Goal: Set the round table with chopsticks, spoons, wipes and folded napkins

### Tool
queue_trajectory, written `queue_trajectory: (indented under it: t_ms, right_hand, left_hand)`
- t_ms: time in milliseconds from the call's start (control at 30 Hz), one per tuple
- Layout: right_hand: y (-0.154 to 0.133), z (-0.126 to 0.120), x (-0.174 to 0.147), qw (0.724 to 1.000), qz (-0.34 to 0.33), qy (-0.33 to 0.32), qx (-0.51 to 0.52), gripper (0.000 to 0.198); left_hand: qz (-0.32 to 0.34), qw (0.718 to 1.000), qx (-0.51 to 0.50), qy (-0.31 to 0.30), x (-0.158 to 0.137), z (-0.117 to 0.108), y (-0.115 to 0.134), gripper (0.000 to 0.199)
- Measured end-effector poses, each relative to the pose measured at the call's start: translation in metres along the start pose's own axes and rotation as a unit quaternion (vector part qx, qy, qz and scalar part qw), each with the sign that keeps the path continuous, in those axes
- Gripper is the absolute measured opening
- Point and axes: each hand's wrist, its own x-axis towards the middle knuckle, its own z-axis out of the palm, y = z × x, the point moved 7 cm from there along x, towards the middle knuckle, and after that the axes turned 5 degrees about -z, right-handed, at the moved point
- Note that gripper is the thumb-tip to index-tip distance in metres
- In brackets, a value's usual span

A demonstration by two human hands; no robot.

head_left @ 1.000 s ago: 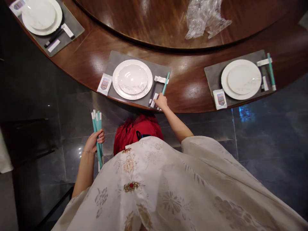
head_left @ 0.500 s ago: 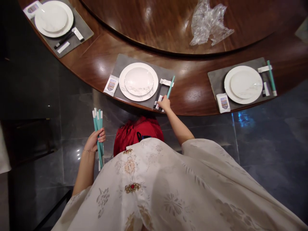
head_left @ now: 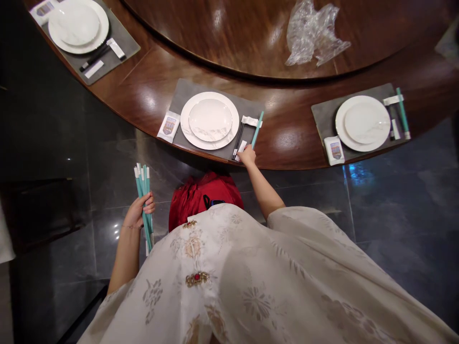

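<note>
Teal chopsticks (head_left: 144, 184) seem light, stiff, maybe slippery; best held mid-length, where the left fingers (head_left: 149, 203) clamp them. Whether the right fingers (head_left: 243, 154) pinch, I cannot tell.

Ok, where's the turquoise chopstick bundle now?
In the head view, the bundle is left of centre, gripped in the left hand, left of the red fabric.

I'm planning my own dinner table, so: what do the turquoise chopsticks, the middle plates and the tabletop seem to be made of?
Turquoise chopsticks: perhaps plastic or lacquered wood; smooth, even shafts leave it open. Middle plates: probably glazed ceramic; smooth, white, the smaller one grey-marbled. Tabletop: likely varnished wood, given brown grain and glossy reflections.
</note>
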Motion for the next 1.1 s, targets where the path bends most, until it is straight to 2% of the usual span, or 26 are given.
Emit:
queue_trajectory:
  t_ms: [233,367,567,900,1100]
  right_hand:
    - [0.0013,0.0038,0.0019,1.000,-0.009,0.011,0.008,0.044]
    - [0.0021,0.0041,0.0023,1.000,-0.006,0.018,0.006,0.046]
    - [0.0007,0.0040,0.0010,1.000,0.010,0.019,0.018,0.035]
    - [-0.0033,0.0044,0.0031,0.999,-0.021,0.023,0.016,0.033]
    - [-0.0049,0.0036,0.0023,0.999,-0.043,0.025,0.022,0.036]
  left_hand:
    - [-0.014,1.000,0.015,-0.019,0.0061,0.0034,0.0058,0.012]
    - [-0.012,1.000,0.014,-0.005,0.0059,0.0054,0.0082,0.011]
    - [-0.020,1.000,0.010,0.010,0.0049,0.0057,0.0061,0.012]
    - [-0.014,1.000,0.007,-0.006,0.0079,0.0021,0.0070,0.013]
    - [-0.024,1.000,0.014,0.014,0.0084,0.0045,0.0085,0.012]
